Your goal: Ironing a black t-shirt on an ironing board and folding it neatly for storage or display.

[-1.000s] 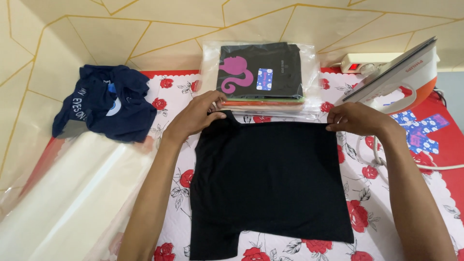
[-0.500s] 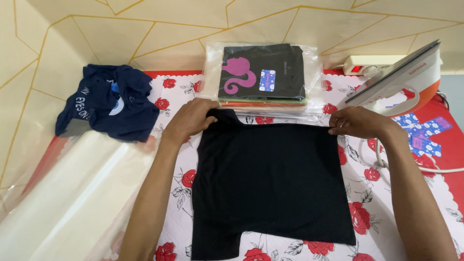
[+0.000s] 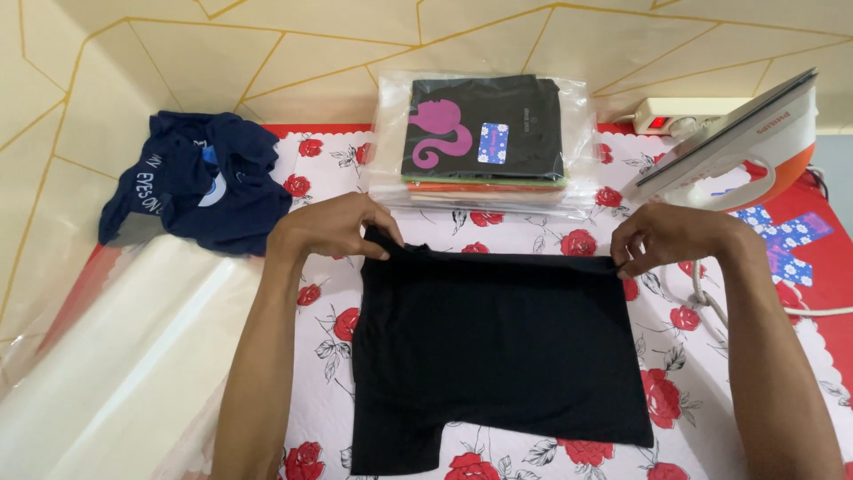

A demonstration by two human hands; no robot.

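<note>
A black garment (image 3: 498, 347) lies flat on a white cloth printed with red roses (image 3: 311, 356). My left hand (image 3: 333, 227) pinches its top left corner. My right hand (image 3: 666, 238) pinches its top right corner. The far edge of the garment runs straight between both hands. A short flap hangs at its lower left.
Behind the garment stands a stack of folded shirts in clear bags (image 3: 484, 133), the top one black with a pink figure. A crumpled navy shirt (image 3: 195, 187) lies at the left. A white and orange iron (image 3: 737, 147) rests at the right, with a power strip (image 3: 684, 114) behind. Clear plastic bags (image 3: 115, 364) lie lower left.
Both hands stay on the garment's top corners. The garment's far edge has been drawn slightly toward me, away from the bagged stack.
</note>
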